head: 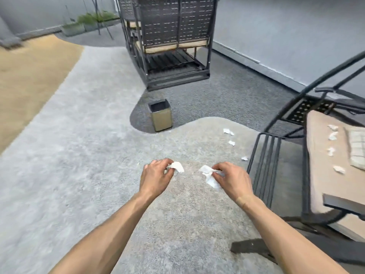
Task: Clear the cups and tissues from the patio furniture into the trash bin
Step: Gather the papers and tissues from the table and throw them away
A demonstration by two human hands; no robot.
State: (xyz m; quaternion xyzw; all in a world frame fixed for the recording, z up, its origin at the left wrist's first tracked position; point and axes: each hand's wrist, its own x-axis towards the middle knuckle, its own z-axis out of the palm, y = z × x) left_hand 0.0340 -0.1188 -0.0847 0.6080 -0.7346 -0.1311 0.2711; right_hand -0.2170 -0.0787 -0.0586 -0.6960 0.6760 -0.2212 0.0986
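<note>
The left hand (156, 176) is out over the pale floor, fingers curled shut on a crumpled white tissue (176, 166) — the wad sticks out past the fingertips toward 2 o'clock of the knuckles. Up at 12 o'clock from that hand, well apart, stands the trash bin (160, 115), upright and open-topped, on the darker patch of floor. Behind it, further toward 12, is a dark wicker swing seat (169, 26) with a tan cushion.

The right hand (231, 179) is closed on a second tissue (209, 175), which spills out at 9 to 10 o'clock of the fingers and hangs a little below them. The two wads face each other across a gap, not touching.

At 1 o'clock of the right hand, loose tissue scraps (228, 131) lie on the floor near the metal frame of a lounge chair (264, 155). At 3 o'clock, more scraps on the cushion (332, 135) sit in a rough line along the chair's beige pad — just beside a folded checked cloth (358, 149).
</note>
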